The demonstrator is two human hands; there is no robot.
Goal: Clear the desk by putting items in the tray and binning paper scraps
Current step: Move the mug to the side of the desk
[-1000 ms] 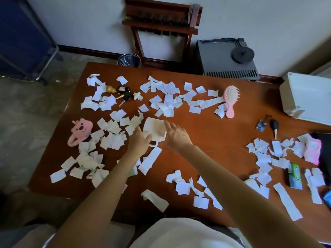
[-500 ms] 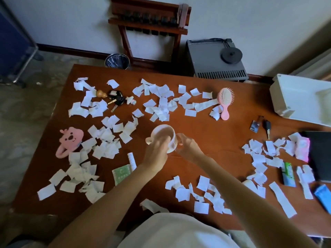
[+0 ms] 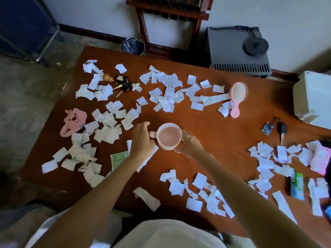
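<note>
A white ribbed mug (image 3: pixel 169 136) with a pink inside stands upright near the middle of the brown desk (image 3: pixel 215 126). My right hand (image 3: pixel 189 144) grips its right side, fingers curled round the wall. My left hand (image 3: pixel 141 138) is just left of the mug's handle with its fingers stretched out, holding nothing. Torn white paper scraps (image 3: pixel 166 97) lie all over the desk. The white tray (image 3: pixel 311 97) sits at the desk's right edge. A dark mesh bin (image 3: pixel 132 46) stands on the floor beyond the far edge.
Also on the desk are a pink hairbrush (image 3: pixel 236 97), a bunch of keys (image 3: pixel 123 85), a pink plush (image 3: pixel 73 120), a car key (image 3: pixel 282 130), a green packet (image 3: pixel 118 158), a green gum pack (image 3: pixel 297 183) and a pink tissue pack (image 3: pixel 320 158).
Both hands took the mug from among the scraps and turned it upright. My left hand has since come off it and now lies beside the handle; the right hand still holds it.
</note>
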